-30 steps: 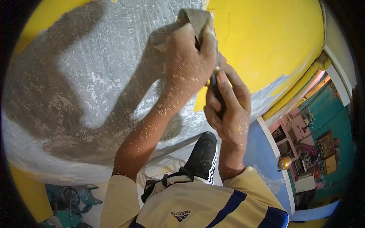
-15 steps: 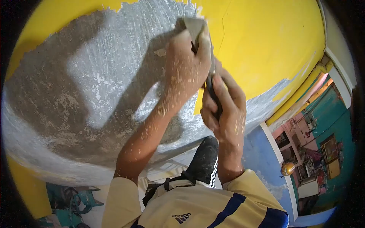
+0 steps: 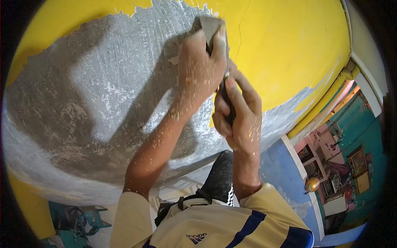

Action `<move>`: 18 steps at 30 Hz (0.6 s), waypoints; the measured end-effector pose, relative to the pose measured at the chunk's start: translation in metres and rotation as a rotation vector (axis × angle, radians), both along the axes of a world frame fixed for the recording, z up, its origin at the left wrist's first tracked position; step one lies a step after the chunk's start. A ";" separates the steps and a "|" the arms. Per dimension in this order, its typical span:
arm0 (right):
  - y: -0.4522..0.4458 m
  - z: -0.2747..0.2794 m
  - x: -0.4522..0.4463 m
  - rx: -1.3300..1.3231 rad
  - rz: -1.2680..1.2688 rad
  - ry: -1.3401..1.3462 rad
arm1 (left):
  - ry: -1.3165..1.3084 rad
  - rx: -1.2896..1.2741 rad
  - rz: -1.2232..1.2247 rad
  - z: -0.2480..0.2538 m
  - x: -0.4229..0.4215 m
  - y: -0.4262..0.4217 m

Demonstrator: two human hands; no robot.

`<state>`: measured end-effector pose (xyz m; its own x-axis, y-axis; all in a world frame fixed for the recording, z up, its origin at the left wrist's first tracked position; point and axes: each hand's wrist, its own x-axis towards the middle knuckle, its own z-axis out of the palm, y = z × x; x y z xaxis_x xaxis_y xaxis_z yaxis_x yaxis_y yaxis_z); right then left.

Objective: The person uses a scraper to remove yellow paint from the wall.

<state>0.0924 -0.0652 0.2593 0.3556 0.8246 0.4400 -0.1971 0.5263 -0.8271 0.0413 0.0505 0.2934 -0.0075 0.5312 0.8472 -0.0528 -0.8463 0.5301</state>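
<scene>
Scraper (image 3: 211,30) | handle (image 3: 228,103) inside right grip (image 3: 245,120), fingers wrapped | blade (image 3: 210,24) clasped by left grip (image 3: 200,64)

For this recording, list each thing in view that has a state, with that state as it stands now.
Left hand: closed around the scraper's blade end, dusted with flakes
Right hand: closed on the black handle
Scraper: held in both hands, blade at the paint's edge
Yellow paint: partly removed, ragged-edged, with a thin crack
Grey patch: stripped of yellow, streaked with pale marks
Left forearm: speckled with flakes
</scene>
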 end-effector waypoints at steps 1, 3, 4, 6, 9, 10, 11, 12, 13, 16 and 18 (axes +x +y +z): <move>0.005 0.006 0.003 0.025 -0.006 -0.008 | 0.018 0.008 0.019 0.012 -0.003 -0.003; 0.013 0.016 0.009 0.091 0.045 -0.044 | 0.053 0.037 0.057 0.039 -0.011 -0.008; 0.014 0.025 0.003 0.119 0.030 -0.051 | 0.101 -0.052 0.272 0.047 -0.002 0.000; 0.013 0.031 -0.001 0.126 0.021 -0.042 | 0.036 0.013 0.094 0.045 -0.005 -0.002; 0.001 0.005 0.000 -0.031 0.016 -0.012 | 0.059 -0.044 0.001 0.016 -0.015 -0.011; -0.006 -0.005 0.003 -0.054 0.118 0.019 | 0.053 -0.080 -0.042 -0.001 -0.015 -0.009; -0.007 -0.009 0.001 -0.066 0.103 0.045 | 0.050 -0.123 -0.088 -0.012 -0.015 -0.009; -0.007 -0.012 -0.002 -0.078 0.088 0.070 | 0.091 -0.195 -0.103 -0.013 -0.016 -0.010; -0.006 -0.013 -0.004 -0.090 0.073 0.092 | 0.071 -0.135 -0.069 -0.011 -0.015 -0.008; 0.001 0.003 -0.003 -0.002 0.060 0.024 | 0.038 -0.011 -0.011 0.006 -0.007 0.004; 0.011 0.014 -0.002 0.060 0.057 0.015 | 0.039 0.066 -0.025 0.025 -0.008 0.006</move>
